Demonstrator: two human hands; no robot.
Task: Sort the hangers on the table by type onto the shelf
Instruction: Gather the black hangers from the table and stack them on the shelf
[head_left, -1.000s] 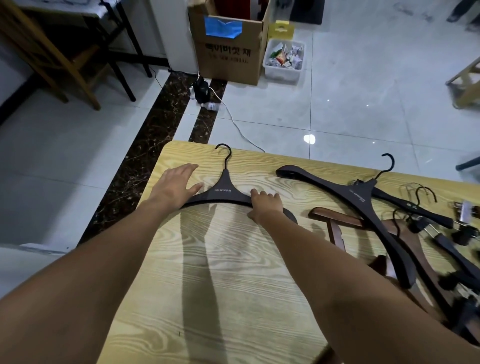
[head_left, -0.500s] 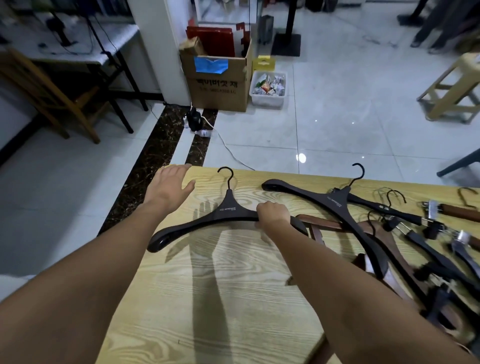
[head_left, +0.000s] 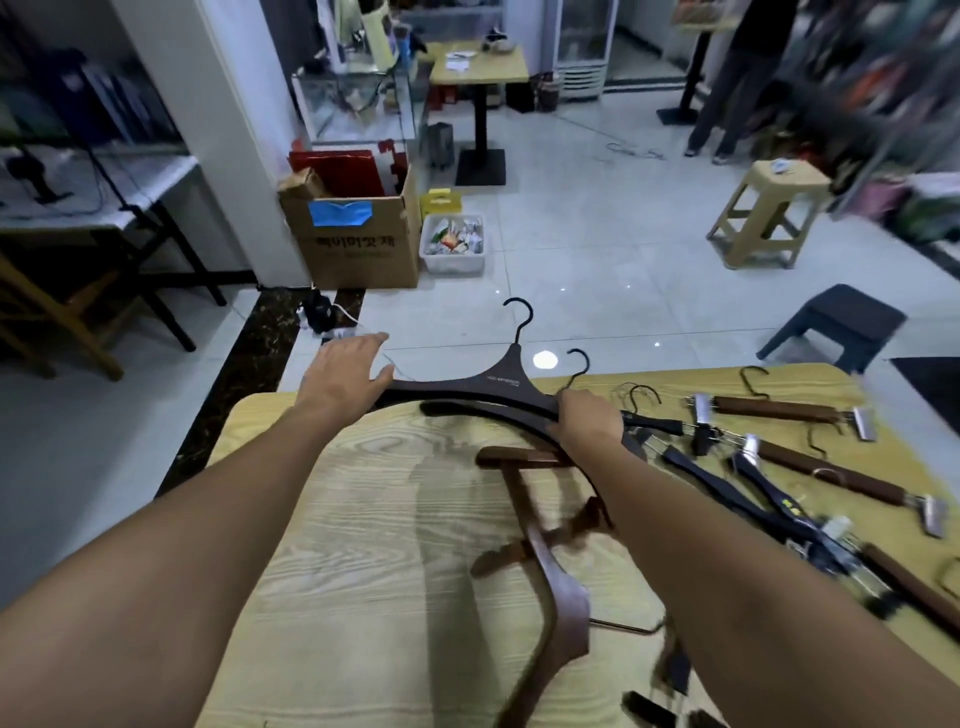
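Your right hand (head_left: 589, 418) is gripping the right arm of the black hanger (head_left: 506, 382), fingers closed over it, and is lifting it clear of the table (head_left: 363, 519). Half a second ago that hanger was lying flat on the wood; now it is hanging in the air past the far edge, its hook (head_left: 521, 314) showing against the floor tiles. Your left hand (head_left: 348, 376) is spread open, fingers splayed, its thumb side touching the hanger's left arm without closing on it. Earlier this hand was hovering apart from the hanger, above the table's far corner.

A second black hanger (head_left: 498, 415) is lying just under the lifted one, its hook (head_left: 579, 361) poking up beside your right hand. Your view is tilting upward compared with before, so more of the room is showing: a cardboard box (head_left: 358, 244), a white bin (head_left: 454, 244) and a tan stool (head_left: 769, 213).

Brown wooden hangers (head_left: 556, 587) are lying crossed on the table between your forearms and under your right one. To the right, clip hangers (head_left: 779, 413) in brown and black are piled loosely, touching and overlapping; blur is hiding how they interlock. No shelf is showing clearly.
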